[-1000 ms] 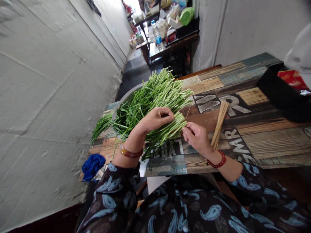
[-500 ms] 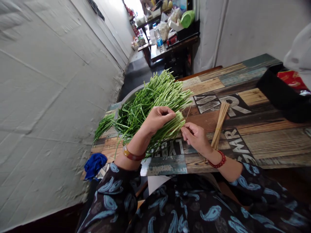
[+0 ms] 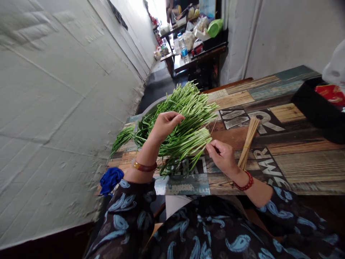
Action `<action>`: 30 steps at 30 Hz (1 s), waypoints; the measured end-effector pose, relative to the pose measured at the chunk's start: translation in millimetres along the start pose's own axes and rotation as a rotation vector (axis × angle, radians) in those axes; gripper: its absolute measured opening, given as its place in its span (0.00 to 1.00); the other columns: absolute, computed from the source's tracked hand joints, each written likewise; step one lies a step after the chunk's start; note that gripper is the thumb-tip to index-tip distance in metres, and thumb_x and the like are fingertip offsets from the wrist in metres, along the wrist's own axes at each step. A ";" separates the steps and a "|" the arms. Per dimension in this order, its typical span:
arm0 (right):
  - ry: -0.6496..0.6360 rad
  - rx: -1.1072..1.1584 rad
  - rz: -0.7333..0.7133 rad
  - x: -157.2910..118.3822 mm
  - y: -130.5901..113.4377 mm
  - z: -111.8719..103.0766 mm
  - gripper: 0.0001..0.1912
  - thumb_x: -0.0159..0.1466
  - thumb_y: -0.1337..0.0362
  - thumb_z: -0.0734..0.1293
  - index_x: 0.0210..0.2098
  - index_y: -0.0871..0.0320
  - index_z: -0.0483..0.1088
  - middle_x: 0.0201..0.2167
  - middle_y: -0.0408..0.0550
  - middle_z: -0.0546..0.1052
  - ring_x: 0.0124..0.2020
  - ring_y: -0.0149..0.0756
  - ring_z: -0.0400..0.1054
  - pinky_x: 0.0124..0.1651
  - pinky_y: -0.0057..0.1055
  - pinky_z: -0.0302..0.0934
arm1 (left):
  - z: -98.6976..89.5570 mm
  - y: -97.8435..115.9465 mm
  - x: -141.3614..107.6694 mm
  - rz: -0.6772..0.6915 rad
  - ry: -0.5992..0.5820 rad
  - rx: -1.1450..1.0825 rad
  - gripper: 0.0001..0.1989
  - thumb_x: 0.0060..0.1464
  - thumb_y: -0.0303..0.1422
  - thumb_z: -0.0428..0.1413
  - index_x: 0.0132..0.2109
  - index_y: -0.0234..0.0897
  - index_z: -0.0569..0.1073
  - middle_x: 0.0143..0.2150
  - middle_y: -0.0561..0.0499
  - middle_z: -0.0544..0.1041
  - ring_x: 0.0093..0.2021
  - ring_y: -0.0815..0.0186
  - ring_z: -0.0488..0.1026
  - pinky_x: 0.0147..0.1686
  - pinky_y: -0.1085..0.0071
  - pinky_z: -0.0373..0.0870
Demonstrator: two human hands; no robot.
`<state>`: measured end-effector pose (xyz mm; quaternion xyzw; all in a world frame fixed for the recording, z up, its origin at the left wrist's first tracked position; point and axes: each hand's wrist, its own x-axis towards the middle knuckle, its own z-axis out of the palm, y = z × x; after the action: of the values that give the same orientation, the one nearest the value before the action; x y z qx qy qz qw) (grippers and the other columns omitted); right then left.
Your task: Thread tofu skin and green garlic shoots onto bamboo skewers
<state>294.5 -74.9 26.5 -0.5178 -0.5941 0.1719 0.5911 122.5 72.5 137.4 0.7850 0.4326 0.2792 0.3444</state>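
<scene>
Green garlic chives (image 3: 185, 104), pale stem ends toward the right, are heaped in a grey basin (image 3: 153, 104). A lower bunch of chives (image 3: 198, 138) lies in front with its cut ends together. Over the heap my left hand (image 3: 166, 126) has thumb and forefinger pinched; whatever is between them is too small to make out. My right hand (image 3: 222, 156) is closed at the stem ends of the lower bunch. A thin bamboo skewer (image 3: 214, 125) shows beyond its fingertips and appears to pass into its grip, though the fingers hide part of it.
To the right of my right hand lies a banded bundle of bamboo skewers (image 3: 249, 142). More chives (image 3: 122, 140) and a blue cloth (image 3: 111, 180) are at the table's left end. A black container (image 3: 309, 102) stands at the right; a wall (image 3: 54, 126) runs along the left.
My left hand has come off the lower bunch and moved left and up over the heap. My right hand stays at the stem ends. The view has shifted slightly.
</scene>
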 end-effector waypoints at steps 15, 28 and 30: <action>-0.022 -0.069 -0.082 -2.3 1.6 1.2 0.13 0.68 0.65 0.62 0.26 0.56 0.68 0.20 0.41 0.73 0.21 0.29 0.67 0.27 0.26 0.58 | 6.8 -17.8 -7.4 0.139 -0.178 0.163 0.05 0.50 0.28 0.60 0.27 0.34 0.78 0.29 0.50 0.75 0.32 0.68 0.70 0.34 0.71 0.65; -0.112 0.035 0.083 3.6 0.1 -1.4 0.16 0.70 0.57 0.60 0.28 0.55 0.70 0.16 0.40 0.69 0.20 0.31 0.66 0.30 0.28 0.61 | 36.0 14.8 -4.8 -0.059 -0.240 -0.355 0.11 0.50 0.37 0.64 0.30 0.32 0.77 0.25 0.53 0.73 0.25 0.73 0.64 0.27 0.74 0.60; -0.115 0.063 0.093 5.0 1.3 -1.2 0.16 0.70 0.58 0.60 0.29 0.55 0.70 0.16 0.40 0.68 0.20 0.31 0.66 0.29 0.28 0.61 | 36.1 13.0 -6.0 -0.077 -0.245 -0.372 0.11 0.50 0.37 0.63 0.31 0.32 0.78 0.27 0.52 0.74 0.27 0.73 0.65 0.28 0.75 0.61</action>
<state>297.3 -70.8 28.4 -0.5154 -0.5967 0.2473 0.5631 152.7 51.4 124.8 0.7190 0.3585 0.2431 0.5436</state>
